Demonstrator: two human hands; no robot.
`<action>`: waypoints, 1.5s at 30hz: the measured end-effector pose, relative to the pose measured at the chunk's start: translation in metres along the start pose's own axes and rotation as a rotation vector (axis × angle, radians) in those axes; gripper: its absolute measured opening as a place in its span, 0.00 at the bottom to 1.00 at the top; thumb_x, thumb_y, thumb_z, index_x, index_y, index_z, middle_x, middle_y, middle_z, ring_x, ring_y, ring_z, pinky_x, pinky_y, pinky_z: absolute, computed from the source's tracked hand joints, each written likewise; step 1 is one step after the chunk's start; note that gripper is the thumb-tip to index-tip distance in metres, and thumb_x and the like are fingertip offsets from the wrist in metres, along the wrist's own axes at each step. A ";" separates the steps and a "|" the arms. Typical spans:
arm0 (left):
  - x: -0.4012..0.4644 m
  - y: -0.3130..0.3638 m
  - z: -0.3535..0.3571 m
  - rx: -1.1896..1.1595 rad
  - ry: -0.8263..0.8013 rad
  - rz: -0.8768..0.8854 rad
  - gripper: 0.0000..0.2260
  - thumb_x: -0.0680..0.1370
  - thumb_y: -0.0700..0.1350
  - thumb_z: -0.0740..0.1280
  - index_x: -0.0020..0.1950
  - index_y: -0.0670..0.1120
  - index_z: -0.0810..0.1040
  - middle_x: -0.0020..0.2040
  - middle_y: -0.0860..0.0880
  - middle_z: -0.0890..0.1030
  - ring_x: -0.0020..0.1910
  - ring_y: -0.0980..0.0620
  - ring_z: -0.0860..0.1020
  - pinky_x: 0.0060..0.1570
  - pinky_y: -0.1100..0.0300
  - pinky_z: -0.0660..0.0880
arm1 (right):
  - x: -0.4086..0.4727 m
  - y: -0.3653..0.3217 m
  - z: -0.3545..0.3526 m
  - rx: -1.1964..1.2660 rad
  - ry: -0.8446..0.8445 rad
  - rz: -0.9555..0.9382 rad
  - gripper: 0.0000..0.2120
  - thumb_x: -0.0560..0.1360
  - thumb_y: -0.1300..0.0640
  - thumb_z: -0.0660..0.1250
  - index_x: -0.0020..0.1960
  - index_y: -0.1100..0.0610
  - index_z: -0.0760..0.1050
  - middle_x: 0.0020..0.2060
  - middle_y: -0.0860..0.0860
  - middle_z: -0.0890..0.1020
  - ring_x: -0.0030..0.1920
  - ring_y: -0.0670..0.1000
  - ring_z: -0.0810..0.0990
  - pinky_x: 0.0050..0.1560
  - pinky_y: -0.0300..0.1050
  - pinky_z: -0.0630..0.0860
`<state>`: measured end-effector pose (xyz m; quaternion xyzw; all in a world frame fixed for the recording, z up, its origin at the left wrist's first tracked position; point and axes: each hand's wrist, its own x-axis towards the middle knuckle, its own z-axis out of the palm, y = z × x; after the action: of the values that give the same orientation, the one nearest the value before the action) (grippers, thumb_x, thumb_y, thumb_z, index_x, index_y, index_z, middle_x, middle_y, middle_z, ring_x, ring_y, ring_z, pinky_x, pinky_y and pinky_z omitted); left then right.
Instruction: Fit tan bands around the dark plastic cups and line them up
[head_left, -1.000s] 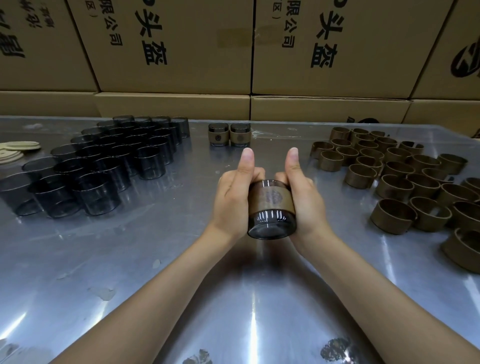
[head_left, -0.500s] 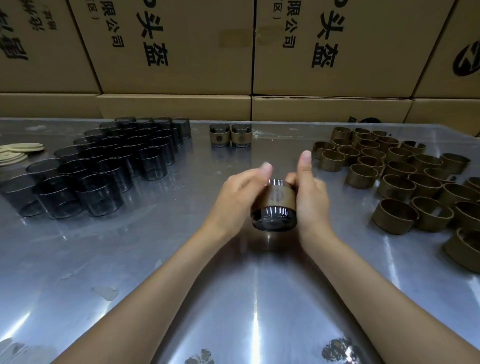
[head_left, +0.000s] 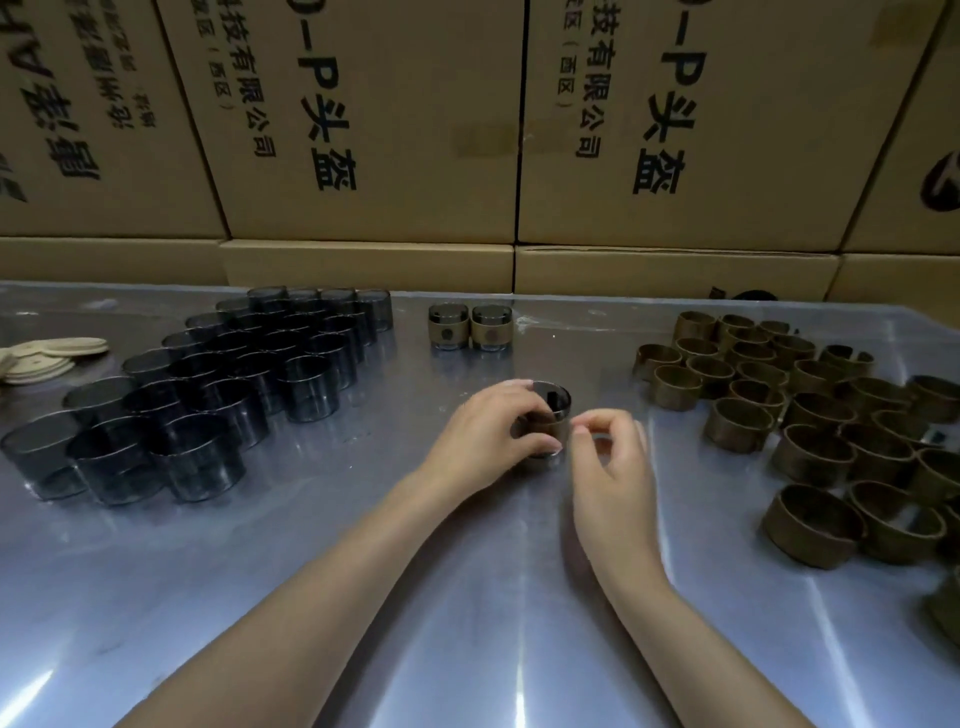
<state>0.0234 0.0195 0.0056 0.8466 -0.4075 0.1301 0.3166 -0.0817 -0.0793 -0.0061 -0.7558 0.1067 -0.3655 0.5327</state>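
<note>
Our left hand (head_left: 485, 439) gripping banded cup (head_left: 549, 418) upright on table (head_left: 311, 571); right hand (head_left: 613, 457) beside it, loosely curled, empty.

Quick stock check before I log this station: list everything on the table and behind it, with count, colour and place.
Bare dark translucent plastic cups: a few dozen, smoky grey, clustered far left.
Loose tan bands: a few dozen, brown-tan rings, spread along the right side.
Finished banded cups: two, dark with tan bands, side by side at the far centre.
Banded cup in work: one, upright on the table at centre.
Flat round discs: several, pale beige, far left edge.
Metal table: one, shiny silver.
Cardboard cartons: several, brown with black print, stacked behind.
Left hand: grips the banded cup in work.
Right hand: beside that cup, fingers loosely curled, holding nothing.
</note>
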 end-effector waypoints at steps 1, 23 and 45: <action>0.014 -0.006 0.003 0.114 -0.042 0.021 0.14 0.74 0.49 0.72 0.57 0.45 0.81 0.60 0.48 0.81 0.72 0.52 0.67 0.70 0.60 0.57 | 0.000 0.001 0.001 -0.029 -0.024 -0.012 0.11 0.79 0.61 0.61 0.43 0.46 0.71 0.45 0.47 0.74 0.45 0.32 0.72 0.42 0.25 0.67; 0.177 -0.083 0.034 0.615 -0.143 -0.035 0.17 0.76 0.59 0.66 0.57 0.49 0.79 0.58 0.49 0.79 0.69 0.46 0.67 0.72 0.38 0.43 | -0.007 -0.006 0.006 -0.396 -0.413 -0.069 0.07 0.76 0.47 0.60 0.51 0.40 0.64 0.35 0.41 0.76 0.47 0.44 0.73 0.44 0.39 0.69; 0.190 -0.096 0.035 0.615 -0.148 -0.106 0.16 0.77 0.58 0.67 0.59 0.50 0.79 0.59 0.48 0.80 0.70 0.45 0.66 0.72 0.39 0.45 | -0.004 -0.002 0.009 -0.447 -0.434 -0.057 0.04 0.75 0.48 0.60 0.50 0.42 0.66 0.36 0.33 0.75 0.42 0.41 0.73 0.39 0.32 0.66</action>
<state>0.2167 -0.0736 0.0281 0.9298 -0.3263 0.1687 0.0221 -0.0794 -0.0694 -0.0074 -0.9173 0.0471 -0.1778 0.3532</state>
